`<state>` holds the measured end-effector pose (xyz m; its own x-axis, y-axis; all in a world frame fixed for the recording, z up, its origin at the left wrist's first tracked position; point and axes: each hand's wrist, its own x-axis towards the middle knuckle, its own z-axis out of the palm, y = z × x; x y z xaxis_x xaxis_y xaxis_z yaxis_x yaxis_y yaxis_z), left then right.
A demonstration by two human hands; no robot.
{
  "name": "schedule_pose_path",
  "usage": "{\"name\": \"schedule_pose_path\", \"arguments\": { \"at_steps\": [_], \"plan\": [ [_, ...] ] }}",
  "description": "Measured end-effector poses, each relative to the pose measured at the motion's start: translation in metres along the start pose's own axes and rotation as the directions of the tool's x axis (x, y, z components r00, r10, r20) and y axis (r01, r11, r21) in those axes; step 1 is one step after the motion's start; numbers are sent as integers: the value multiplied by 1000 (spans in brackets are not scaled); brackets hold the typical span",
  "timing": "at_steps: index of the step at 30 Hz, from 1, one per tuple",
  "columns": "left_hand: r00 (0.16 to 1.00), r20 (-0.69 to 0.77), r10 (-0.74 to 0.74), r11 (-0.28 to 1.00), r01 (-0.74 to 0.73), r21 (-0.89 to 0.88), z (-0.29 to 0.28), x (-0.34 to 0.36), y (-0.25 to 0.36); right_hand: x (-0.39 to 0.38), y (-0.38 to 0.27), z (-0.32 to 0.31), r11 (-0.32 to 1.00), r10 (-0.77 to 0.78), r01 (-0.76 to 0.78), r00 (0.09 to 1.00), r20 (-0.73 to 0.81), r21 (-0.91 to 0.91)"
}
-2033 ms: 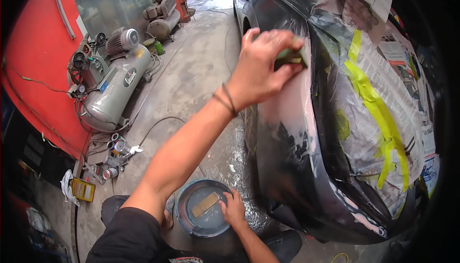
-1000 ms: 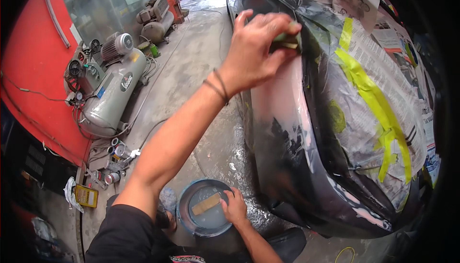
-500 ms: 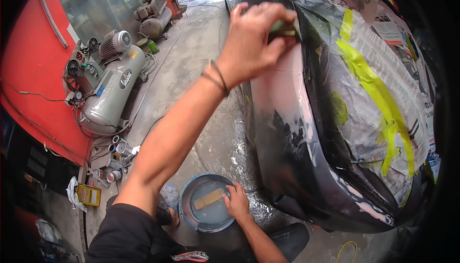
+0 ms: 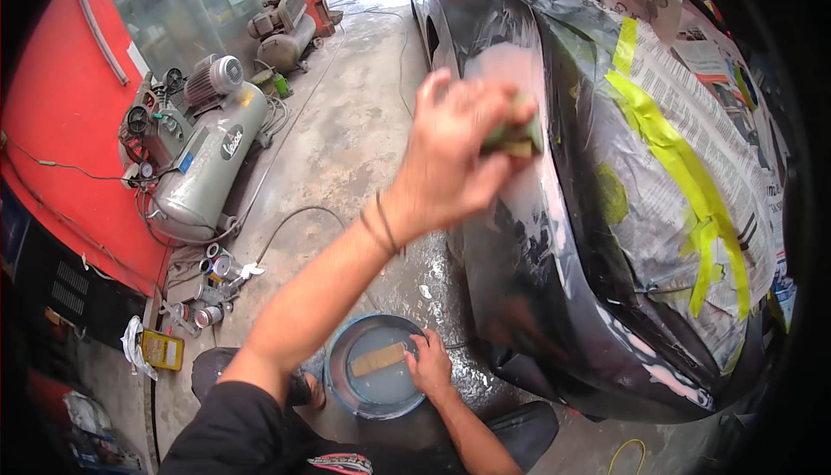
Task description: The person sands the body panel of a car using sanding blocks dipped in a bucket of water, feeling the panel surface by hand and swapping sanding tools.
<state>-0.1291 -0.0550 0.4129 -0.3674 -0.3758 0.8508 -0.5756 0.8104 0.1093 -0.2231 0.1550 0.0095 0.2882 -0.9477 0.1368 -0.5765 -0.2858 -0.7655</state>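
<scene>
My left hand (image 4: 463,150), blurred by motion, is closed around a small green and yellowish sanding block (image 4: 519,133). The hand is at the pinkish-white filler patch (image 4: 509,61) on the dark car bumper (image 4: 511,302); whether the block touches the surface is hard to tell. Lower down, my right hand (image 4: 430,364) grips the right rim of a round blue-grey basin (image 4: 339,390), fingers curled over the edge. Cloudy water stands in the basin, and a tan rectangular block (image 4: 378,359) lies in it near my right fingertips.
Newspaper (image 4: 666,189) and yellow-green tape (image 4: 662,133) cover part of the car. At left are a grey air compressor (image 4: 212,163), paint cans (image 4: 223,267) and a yellow tin (image 4: 161,349). A black hose (image 4: 299,211) crosses the wet concrete floor.
My left hand has moved down the bumper toward me with the sanding block, uncovering the upper filler patch. My right hand stays at the basin rim.
</scene>
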Motion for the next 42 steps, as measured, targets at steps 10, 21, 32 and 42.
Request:
{"name": "schedule_pose_path", "arguments": {
  "at_steps": [10,21,32,42],
  "plan": [
    [999,-40,-1,1000,1,-13,3,2,-5,0,-2,0,1000,25,-25,999,23,-19],
    [995,-98,-18,999,14,-40,17,14,-19,3,3,0,1000,15,-15,1000,19,-14],
    [992,-127,19,998,-26,-51,10,42,-37,3,-3,4,1000,19,-19,999,32,-10],
    [987,-132,88,996,-88,6,5,53,-37,4,-4,2,999,34,-34,999,31,-8]
  ]
}}
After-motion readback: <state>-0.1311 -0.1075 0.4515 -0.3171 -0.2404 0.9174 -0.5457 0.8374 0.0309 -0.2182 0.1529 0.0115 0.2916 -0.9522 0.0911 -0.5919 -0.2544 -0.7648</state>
